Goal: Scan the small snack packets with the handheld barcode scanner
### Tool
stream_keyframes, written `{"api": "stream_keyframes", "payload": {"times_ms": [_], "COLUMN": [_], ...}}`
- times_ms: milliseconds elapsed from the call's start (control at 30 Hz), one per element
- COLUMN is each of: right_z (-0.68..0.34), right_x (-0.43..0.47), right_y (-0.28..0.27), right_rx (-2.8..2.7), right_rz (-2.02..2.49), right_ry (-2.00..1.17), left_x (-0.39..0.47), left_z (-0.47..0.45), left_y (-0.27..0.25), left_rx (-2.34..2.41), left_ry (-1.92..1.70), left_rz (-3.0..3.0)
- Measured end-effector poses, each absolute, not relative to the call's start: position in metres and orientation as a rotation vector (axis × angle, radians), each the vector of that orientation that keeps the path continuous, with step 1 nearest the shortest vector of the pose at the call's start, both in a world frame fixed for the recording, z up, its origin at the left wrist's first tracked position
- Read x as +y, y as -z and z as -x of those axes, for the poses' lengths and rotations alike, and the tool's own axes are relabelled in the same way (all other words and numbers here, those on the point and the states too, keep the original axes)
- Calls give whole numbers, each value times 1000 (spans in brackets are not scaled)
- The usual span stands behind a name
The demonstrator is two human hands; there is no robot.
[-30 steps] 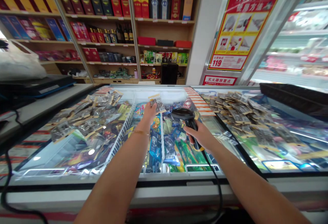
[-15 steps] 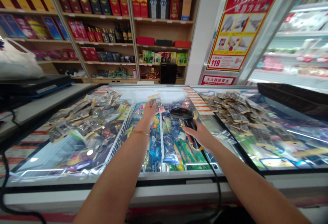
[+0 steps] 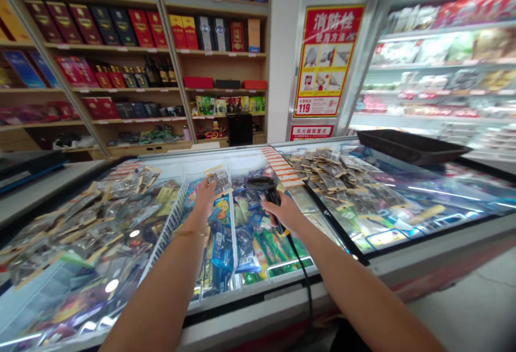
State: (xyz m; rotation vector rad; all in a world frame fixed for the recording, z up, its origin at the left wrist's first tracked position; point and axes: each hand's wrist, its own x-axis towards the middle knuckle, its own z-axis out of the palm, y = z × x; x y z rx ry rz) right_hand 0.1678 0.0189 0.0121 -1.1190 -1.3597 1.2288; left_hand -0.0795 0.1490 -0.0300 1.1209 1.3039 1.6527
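My left hand (image 3: 206, 191) is closed on the edge of a small clear snack packet (image 3: 220, 180) with a tan top strip, held over the chest freezer (image 3: 161, 153). To its right, my right hand (image 3: 284, 209) wraps round the handle of a black barcode scanner (image 3: 262, 184), whose head points left toward the packet. A black cable (image 3: 300, 263) hangs from the scanner's grip down over the freezer's front edge. Beneath both hands, blue and green ice-cream packs (image 3: 221, 255) lie in the freezer between white wire dividers (image 3: 173, 209).
Many similar packets are piled on the freezer glass, one heap (image 3: 97, 207) at left and another (image 3: 338, 172) at right. A black tray (image 3: 411, 145) rests at the far right. Shelves with boxed bottles (image 3: 116, 27) stand behind, and a fire-hydrant poster (image 3: 328, 62) hangs on the wall.
The view has turned to the right, so the scene sits further left. Both hands keep their holds on the packet and the scanner, nearly unmoved over the freezer.
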Motion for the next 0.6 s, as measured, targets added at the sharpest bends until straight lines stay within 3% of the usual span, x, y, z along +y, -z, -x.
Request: {"api": "stream_keyframes", "payload": {"times_ms": [300, 600], "right_z": [-238, -390], "right_x": [6, -37], "right_y": [-41, -30], "right_rx": [-1106, -904], "right_rz": [1064, 1241], "right_ry": [-1147, -828], "left_x": [130, 97], "left_z": [47, -140], "left_y": [5, -35], "left_rx": [1513, 1062], "left_ry": [-1513, -875], "left_rz": [-1357, -1229]}}
